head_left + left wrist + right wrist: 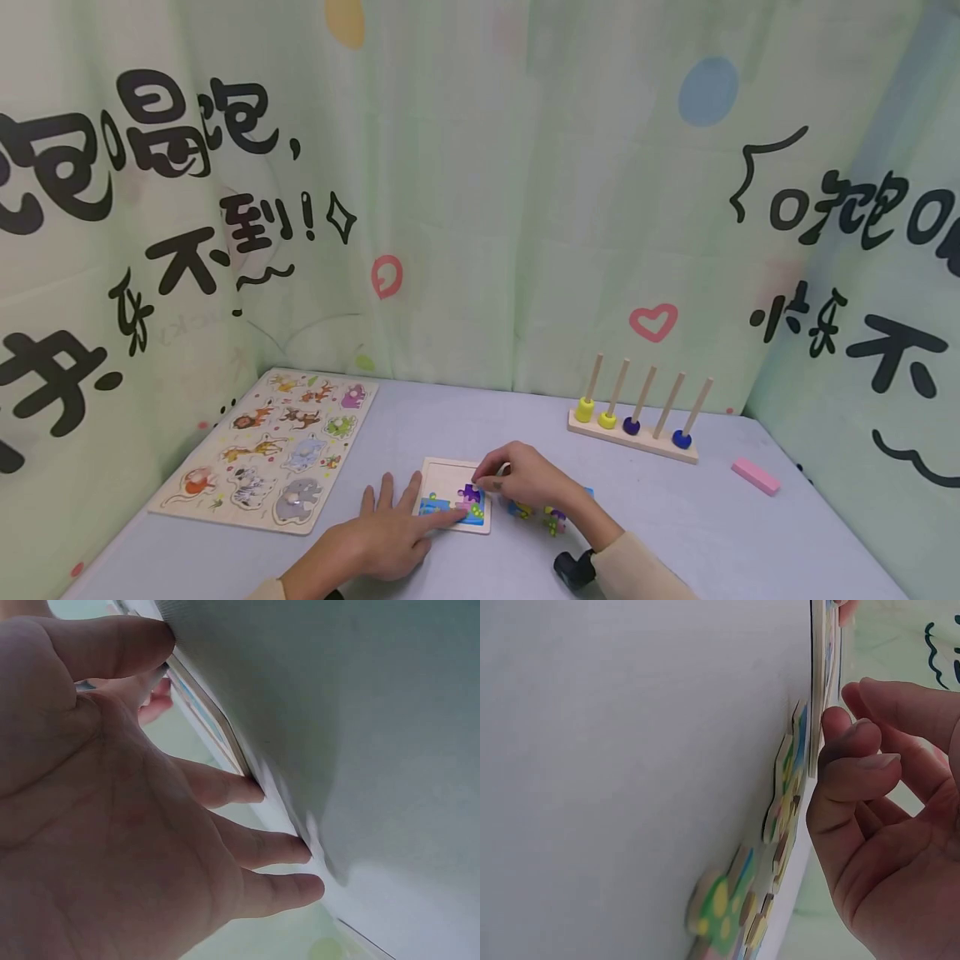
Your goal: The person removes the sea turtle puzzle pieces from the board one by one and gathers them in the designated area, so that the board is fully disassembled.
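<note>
A small square wooden puzzle tray (442, 468) lies on the table, its lower part filled with blue, pink and green jigsaw pieces. My left hand (386, 533) is spread at its left side, thumb reaching over the laid pieces; the left wrist view shows the straight fingers (277, 851) beside the tray edge. At the tray's right side my right hand (525, 479) pinches a purple puzzle piece (470, 492) between thumb and fingertips. In the right wrist view, the curled fingers (855, 772) hide that piece. Loose puzzle pieces (555, 521) lie partly under the right forearm.
A large wooden animal board (258, 446) lies at the left. Towards the back right stands a peg stand (633, 437) with yellow and dark blue beads. A pink block (756, 476) lies near the right edge. Printed curtains (465, 208) enclose the table.
</note>
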Demonstrator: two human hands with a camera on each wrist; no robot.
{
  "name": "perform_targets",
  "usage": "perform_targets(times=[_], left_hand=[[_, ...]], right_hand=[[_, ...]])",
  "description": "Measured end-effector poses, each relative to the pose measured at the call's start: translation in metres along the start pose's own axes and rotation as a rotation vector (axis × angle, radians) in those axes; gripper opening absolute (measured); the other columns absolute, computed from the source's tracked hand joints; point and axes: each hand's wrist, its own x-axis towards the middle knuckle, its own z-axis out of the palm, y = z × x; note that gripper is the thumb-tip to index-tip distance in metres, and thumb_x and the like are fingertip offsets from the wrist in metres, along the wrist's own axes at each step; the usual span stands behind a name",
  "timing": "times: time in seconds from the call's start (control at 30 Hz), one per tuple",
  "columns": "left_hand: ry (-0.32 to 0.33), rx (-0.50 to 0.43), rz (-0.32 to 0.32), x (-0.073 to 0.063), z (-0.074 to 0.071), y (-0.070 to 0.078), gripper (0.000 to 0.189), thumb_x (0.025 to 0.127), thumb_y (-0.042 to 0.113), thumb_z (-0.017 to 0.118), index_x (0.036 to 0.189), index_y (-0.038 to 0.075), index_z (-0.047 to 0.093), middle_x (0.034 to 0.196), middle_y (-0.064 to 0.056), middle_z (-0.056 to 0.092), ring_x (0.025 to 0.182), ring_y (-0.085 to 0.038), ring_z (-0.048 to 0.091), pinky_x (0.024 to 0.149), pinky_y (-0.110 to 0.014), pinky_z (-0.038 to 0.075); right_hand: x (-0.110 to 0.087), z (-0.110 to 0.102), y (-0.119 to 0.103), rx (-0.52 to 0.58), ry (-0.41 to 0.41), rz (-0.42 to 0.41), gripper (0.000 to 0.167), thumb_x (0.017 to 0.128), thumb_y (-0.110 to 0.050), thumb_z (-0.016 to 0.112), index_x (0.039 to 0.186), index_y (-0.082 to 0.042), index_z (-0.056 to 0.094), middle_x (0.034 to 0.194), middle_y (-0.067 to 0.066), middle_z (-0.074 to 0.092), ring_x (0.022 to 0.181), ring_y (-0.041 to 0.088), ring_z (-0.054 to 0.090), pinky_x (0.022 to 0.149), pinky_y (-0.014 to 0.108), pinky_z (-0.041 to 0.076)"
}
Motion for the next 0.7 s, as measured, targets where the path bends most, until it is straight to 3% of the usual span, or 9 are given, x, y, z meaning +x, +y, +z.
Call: perform_targets(times=[0.23,0.7], left_hand=[[-0.021,0.014,-0.017,-0.002,-0.005,0.004,0.059,0.108,0.030,0.054,0.147,0.073,0.039,0.177,-0.026,0.015,0.157,-0.066,0.008,0.121,-0.084,0.012],[0.009,0.022,0.002,0.005,0.005,-0.004,0.058,0.107,0.034,0.053,0.144,0.076,0.038,0.176,-0.025,0.017,0.156,-0.067,0.010,0.119,-0.085,0.015]], right_hand=[[0.005,0.002,-0.007,-0.062,-0.006,-0.010,0.009,0.099,-0.015,0.074,0.101,-0.015,0.083,0.099,-0.003,0.079,0.085,0.009,0.059,0.074,0.023,0.049],[0.010,0.007,-0.010,-0.096,0.004,0.009,0.012,0.098,-0.010,0.073,0.096,-0.016,0.083,0.095,-0.004,0.079,0.083,0.010,0.060,0.073,0.024,0.050]])
